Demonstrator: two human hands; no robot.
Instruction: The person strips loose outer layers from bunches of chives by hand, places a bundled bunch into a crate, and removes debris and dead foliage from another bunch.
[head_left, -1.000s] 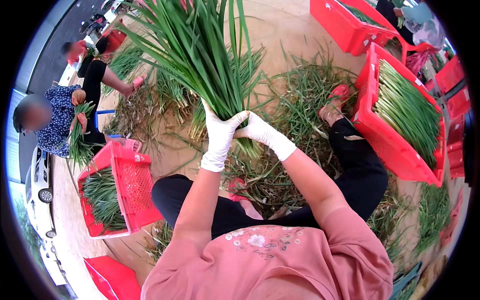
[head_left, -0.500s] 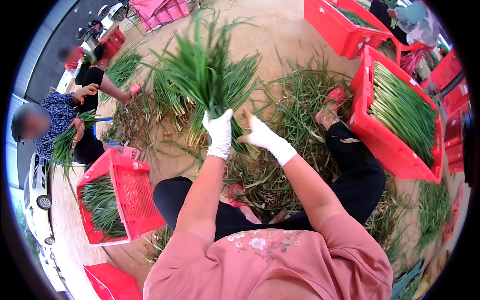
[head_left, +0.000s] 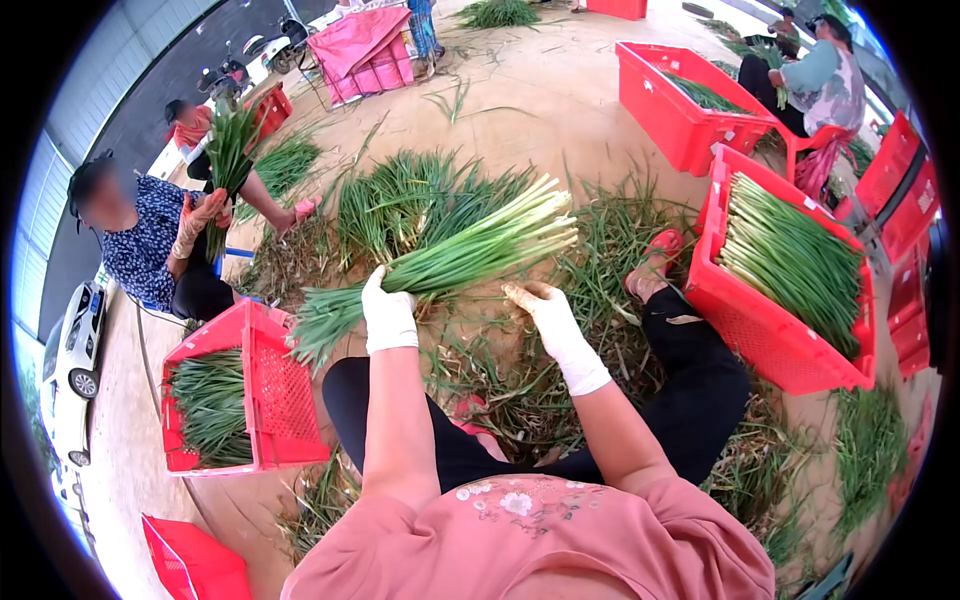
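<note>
My left hand (head_left: pixel 389 308), in a white glove, is closed around the leafy half of a bunch of chives (head_left: pixel 470 245). The bunch lies slantwise across the front of me, its pale stem ends up to the right and its green tips down to the left. Just below the stem ends, apart from them, is my right hand (head_left: pixel 545 312). Its glove is white with brownish fingertips; the fingers are loosely bent and hold nothing visible. Beyond the bunch, a pile of chives (head_left: pixel 400 200) lies on the ground.
Red crates of chives stand to my right (head_left: pixel 705 260) and left (head_left: pixel 290 420). Loose trimmings (head_left: pixel 620 235) cover the ground around my feet. At the left, a seated person (head_left: pixel 150 235) holds another bunch. A pink-covered stand (head_left: pixel 360 55) is farther back.
The bunch has swung from upright, leaves up, to slantwise with its stem ends to the upper right. My left hand moved left and down; my right hand moved slightly right and down.
</note>
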